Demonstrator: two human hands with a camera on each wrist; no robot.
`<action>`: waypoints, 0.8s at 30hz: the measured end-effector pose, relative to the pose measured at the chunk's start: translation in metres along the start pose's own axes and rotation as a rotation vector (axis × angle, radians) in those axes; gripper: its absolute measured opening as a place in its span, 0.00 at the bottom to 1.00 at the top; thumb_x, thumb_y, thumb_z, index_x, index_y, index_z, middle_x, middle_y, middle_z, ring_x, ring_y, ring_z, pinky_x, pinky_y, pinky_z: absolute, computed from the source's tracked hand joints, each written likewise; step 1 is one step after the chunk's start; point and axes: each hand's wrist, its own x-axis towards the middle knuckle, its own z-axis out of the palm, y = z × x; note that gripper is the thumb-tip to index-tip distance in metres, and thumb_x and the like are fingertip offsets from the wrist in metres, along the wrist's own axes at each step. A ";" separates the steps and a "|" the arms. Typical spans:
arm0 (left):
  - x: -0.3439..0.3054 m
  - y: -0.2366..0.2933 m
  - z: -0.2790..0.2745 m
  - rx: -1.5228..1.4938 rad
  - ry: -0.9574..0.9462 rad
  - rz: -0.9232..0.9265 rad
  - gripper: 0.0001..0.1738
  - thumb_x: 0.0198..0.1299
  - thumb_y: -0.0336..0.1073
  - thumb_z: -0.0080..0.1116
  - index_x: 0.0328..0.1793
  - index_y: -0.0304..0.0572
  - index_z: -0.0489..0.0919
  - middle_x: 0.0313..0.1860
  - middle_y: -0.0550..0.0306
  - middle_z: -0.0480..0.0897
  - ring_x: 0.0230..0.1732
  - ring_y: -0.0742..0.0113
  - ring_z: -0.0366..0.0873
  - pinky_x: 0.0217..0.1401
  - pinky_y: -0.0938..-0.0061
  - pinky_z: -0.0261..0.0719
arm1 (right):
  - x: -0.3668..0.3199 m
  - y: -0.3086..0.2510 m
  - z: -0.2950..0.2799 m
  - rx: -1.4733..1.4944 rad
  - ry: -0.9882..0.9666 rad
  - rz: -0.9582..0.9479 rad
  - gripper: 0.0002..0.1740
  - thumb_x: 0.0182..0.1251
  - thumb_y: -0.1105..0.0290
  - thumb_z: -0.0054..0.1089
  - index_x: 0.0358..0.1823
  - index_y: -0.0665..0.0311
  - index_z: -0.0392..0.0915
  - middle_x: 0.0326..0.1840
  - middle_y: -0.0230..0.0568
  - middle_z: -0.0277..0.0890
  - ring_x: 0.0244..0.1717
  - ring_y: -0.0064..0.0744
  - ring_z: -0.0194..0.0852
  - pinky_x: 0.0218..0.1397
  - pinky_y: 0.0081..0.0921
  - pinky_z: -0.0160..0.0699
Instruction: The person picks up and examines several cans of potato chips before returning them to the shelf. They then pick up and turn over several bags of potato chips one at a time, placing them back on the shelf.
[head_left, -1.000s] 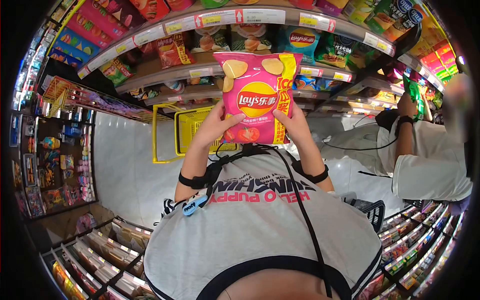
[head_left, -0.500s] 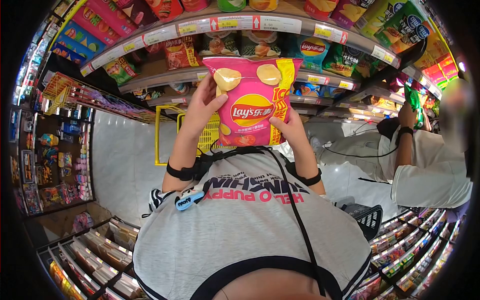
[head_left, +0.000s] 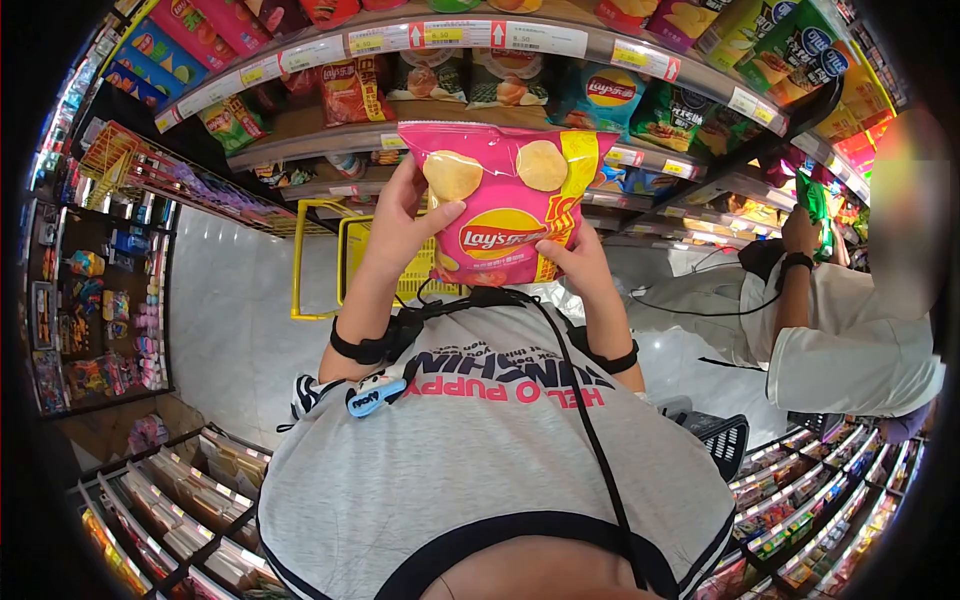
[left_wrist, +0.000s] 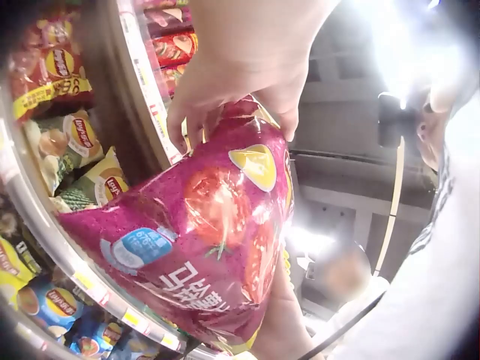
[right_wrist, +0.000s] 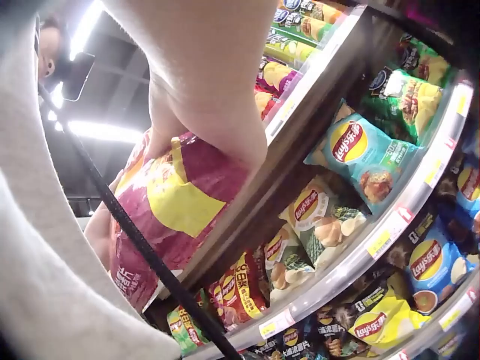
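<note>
A pink bag of Lay's potato chips is held up in front of the chest, its logo side facing the head camera and its top edge toward the shelf. My left hand grips its left side, with the thumb across the front. Lower on the right side, my right hand pinches the bag, thumb over the yellow strip. In the left wrist view the bag's tomato-printed back shows under the left hand. The right wrist view has the right hand on the bag's side, fingertips partly hidden.
Curved shelves of chip bags stand close ahead. A yellow shopping basket is beyond the left forearm. Another person stands at the right, holding a green bag. A dark basket sits behind on the right; a black cable crosses the shirt.
My left hand has shifted up the bag's left side. The bag has tilted, so its lower front with the tomato is now out of sight. My right hand keeps its hold.
</note>
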 end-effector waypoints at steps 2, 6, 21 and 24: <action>-0.004 -0.001 0.007 -0.005 -0.015 0.020 0.36 0.47 0.30 0.64 0.62 0.33 0.61 0.56 0.54 0.70 0.58 0.66 0.66 0.63 0.72 0.59 | -0.007 -0.002 -0.009 -0.016 -0.026 0.029 0.28 0.53 0.72 0.64 0.55 0.68 0.64 0.49 0.35 0.72 0.48 0.21 0.70 0.52 0.23 0.70; -0.011 0.002 0.027 0.031 0.013 0.023 0.33 0.47 0.28 0.63 0.60 0.34 0.63 0.54 0.55 0.72 0.57 0.67 0.68 0.62 0.73 0.62 | -0.022 -0.012 -0.017 -0.037 -0.012 0.052 0.29 0.52 0.72 0.65 0.55 0.68 0.63 0.49 0.34 0.72 0.48 0.20 0.69 0.52 0.22 0.70; -0.026 -0.022 0.048 -0.153 0.032 -0.047 0.33 0.53 0.29 0.57 0.65 0.34 0.58 0.56 0.54 0.70 0.57 0.67 0.67 0.60 0.73 0.64 | -0.048 -0.010 -0.047 -0.017 -0.010 0.063 0.29 0.51 0.74 0.65 0.55 0.68 0.64 0.49 0.35 0.71 0.48 0.21 0.69 0.53 0.22 0.69; -0.028 -0.024 0.053 -0.115 0.119 -0.066 0.32 0.51 0.26 0.56 0.64 0.35 0.59 0.55 0.55 0.71 0.56 0.68 0.68 0.60 0.72 0.64 | -0.049 -0.008 -0.052 -0.132 -0.007 -0.003 0.33 0.50 0.74 0.66 0.58 0.68 0.61 0.51 0.35 0.70 0.51 0.20 0.66 0.55 0.23 0.67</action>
